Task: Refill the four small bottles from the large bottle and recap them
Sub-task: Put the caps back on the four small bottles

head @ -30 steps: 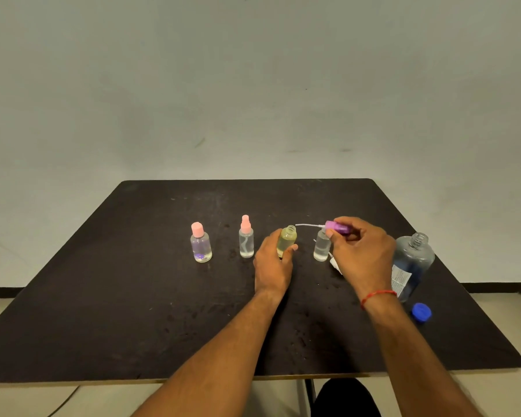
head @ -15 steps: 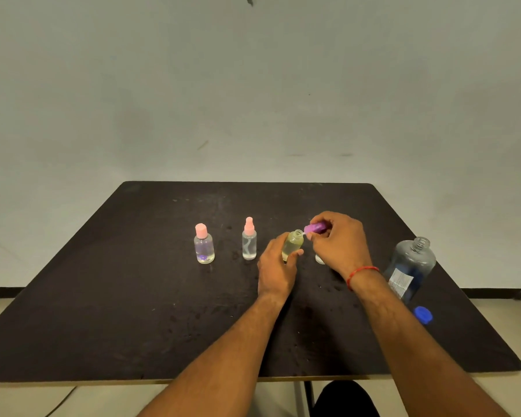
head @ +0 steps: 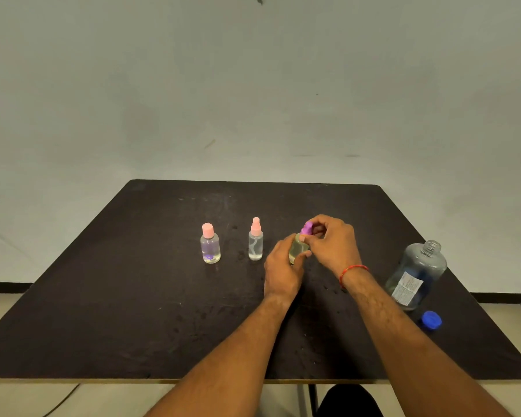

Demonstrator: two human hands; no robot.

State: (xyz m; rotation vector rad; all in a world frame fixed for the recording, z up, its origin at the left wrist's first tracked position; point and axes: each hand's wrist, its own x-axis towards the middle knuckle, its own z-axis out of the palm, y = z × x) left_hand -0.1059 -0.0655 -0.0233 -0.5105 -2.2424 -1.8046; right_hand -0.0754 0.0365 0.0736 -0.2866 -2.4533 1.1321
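Surface: dark scuffed table [head: 103, 296]; items in a row on its far half.
Far L: pink-cap bottle [head: 210, 248], upright, capped, clear liquid, purple bit at base.
Next: pink spray bottle [head: 255, 243], upright, capped, part full; apart from its neighbours.
L grip: left hand [head: 283, 272] wrapped round the body of the yellowish bottle [head: 297, 249], which stands upright mid-row.
Top: purple cap [head: 307, 228] at the bottle's neck; seated or not, can't tell.
R grip: right hand [head: 333, 245] pinching purple cap w/ fingertips; red thread [head: 352, 269] at wrist.
Far R: large bottle [head: 415, 275], uncapped, white label, near table edge.
Front R: blue cap [head: 431, 320] loose on table, just in front of large bottle.
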